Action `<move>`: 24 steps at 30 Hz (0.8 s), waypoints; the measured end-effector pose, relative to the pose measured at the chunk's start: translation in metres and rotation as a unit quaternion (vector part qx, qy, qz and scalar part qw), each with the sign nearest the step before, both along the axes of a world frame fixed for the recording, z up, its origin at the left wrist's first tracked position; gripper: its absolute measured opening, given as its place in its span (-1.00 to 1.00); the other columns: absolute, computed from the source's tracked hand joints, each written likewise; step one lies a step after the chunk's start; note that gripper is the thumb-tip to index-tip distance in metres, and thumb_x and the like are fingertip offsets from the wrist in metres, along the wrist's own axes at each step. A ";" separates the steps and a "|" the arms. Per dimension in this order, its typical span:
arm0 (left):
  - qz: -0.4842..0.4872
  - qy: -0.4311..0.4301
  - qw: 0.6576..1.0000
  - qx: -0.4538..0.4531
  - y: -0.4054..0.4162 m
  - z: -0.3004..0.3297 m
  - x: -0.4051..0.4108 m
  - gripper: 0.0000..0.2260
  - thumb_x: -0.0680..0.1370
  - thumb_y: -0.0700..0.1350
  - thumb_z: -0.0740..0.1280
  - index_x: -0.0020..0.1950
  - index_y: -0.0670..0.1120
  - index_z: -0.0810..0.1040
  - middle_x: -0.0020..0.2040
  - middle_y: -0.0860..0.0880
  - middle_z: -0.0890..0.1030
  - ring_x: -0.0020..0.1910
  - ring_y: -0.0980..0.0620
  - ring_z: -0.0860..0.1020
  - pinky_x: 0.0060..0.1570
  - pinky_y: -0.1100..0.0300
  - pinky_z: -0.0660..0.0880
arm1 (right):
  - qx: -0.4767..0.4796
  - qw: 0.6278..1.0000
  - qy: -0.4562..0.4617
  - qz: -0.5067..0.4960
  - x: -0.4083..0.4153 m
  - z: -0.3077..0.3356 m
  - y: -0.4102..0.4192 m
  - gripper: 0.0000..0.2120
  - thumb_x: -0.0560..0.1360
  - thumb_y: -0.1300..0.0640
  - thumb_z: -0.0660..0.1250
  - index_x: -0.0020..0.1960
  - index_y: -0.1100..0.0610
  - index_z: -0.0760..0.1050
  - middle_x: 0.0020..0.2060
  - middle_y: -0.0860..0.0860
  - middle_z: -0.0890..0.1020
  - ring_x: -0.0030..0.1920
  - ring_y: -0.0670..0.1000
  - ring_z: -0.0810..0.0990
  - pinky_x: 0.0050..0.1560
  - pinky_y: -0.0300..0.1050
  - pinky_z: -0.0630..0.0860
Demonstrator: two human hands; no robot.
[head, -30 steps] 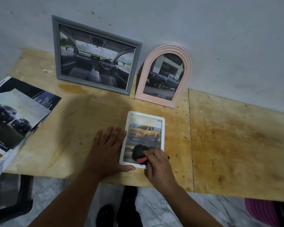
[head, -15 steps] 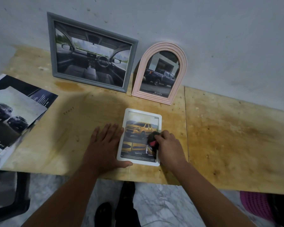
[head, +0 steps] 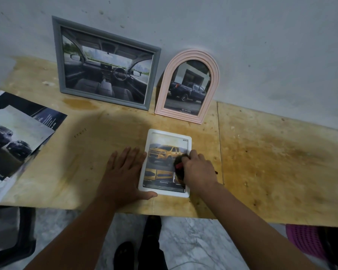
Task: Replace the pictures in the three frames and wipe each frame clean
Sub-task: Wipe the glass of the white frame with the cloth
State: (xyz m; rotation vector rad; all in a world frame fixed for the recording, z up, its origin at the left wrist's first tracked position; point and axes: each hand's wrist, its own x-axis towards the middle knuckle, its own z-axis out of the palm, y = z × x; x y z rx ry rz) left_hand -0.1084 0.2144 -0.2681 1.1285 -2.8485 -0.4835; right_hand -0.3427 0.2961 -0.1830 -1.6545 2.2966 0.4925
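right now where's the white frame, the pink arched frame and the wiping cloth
white frame (head: 169, 131): head view, top border
pink arched frame (head: 165, 82): head view, left side of the arch
wiping cloth (head: 178, 164): head view, dark wad under the right hand's fingers

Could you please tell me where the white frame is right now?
The white frame lies flat near the table's front edge, between the left hand and right hand, before the pink arched frame.

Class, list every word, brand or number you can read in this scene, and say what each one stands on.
"TOYOTA": bottom edge of the picture in the pink arched frame.
White frame: captions under the yellow truck, too small to read.
Brochures at the left: white print, too blurred to read.
Grey frame: no text.
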 end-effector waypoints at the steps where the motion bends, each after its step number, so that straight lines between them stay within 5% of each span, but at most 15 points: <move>1: 0.001 -0.001 1.000 0.001 0.000 0.000 0.000 0.18 0.26 0.69 0.18 0.68 -0.03 0.19 0.67 -0.11 0.20 0.67 -0.18 0.12 0.56 -0.34 0.09 | 0.001 1.000 -0.016 -0.018 0.007 -0.001 0.006 -0.57 0.56 0.06 0.35 0.39 0.12 0.43 0.28 0.13 0.42 0.23 0.18 0.47 0.14 0.11 0.51; 6: -0.001 0.010 1.000 -0.013 0.000 -0.001 0.000 0.17 0.26 0.67 0.24 0.66 -0.07 0.24 0.66 -0.13 0.23 0.66 -0.21 0.15 0.56 -0.34 0.10 | -0.020 0.982 -0.169 -0.079 0.038 -0.008 0.033 -0.63 0.55 0.06 0.38 0.35 0.03 0.55 0.25 0.06 0.54 0.10 0.12 0.61 0.02 -0.09 0.54; 10: -0.003 0.023 1.000 -0.020 0.001 0.000 0.001 0.17 0.26 0.66 0.25 0.65 -0.08 0.27 0.64 -0.15 0.27 0.64 -0.22 0.18 0.56 -0.35 0.10 | 0.071 0.939 -0.328 -0.080 0.017 0.006 0.019 -0.67 0.52 0.28 0.29 0.20 0.00 0.64 0.07 0.05 0.67 0.02 0.10 0.66 0.04 -0.01 0.63; 12: -0.003 0.027 0.999 -0.019 0.001 0.001 0.000 0.17 0.24 0.66 0.27 0.64 -0.08 0.29 0.63 -0.15 0.29 0.63 -0.22 0.21 0.55 -0.35 0.12 | 0.019 0.922 -0.370 -0.110 -0.009 0.014 -0.002 -0.63 0.52 0.34 0.26 0.10 -0.07 0.65 0.04 -0.01 0.66 0.06 0.07 0.63 0.11 -0.01 0.60; 17: -0.005 0.015 1.000 -0.004 -0.001 0.000 0.000 0.18 0.26 0.69 0.22 0.66 -0.07 0.24 0.67 -0.13 0.21 0.66 -0.20 0.15 0.56 -0.36 0.09 | -0.261 0.931 -0.240 -0.088 -0.034 -0.009 -0.050 -0.60 0.56 0.25 0.31 0.37 0.04 0.56 0.12 0.01 0.58 0.12 0.07 0.53 0.16 0.01 0.52; 24: 0.000 0.006 1.000 0.002 -0.001 -0.001 -0.002 0.18 0.26 0.69 0.21 0.67 -0.06 0.24 0.67 -0.12 0.22 0.66 -0.19 0.16 0.54 -0.36 0.12 | -0.338 0.926 -0.165 -0.029 0.018 -0.070 -0.029 -0.59 0.45 0.21 0.26 0.26 0.05 0.64 0.13 0.03 0.64 0.08 0.14 0.55 0.04 0.08 0.46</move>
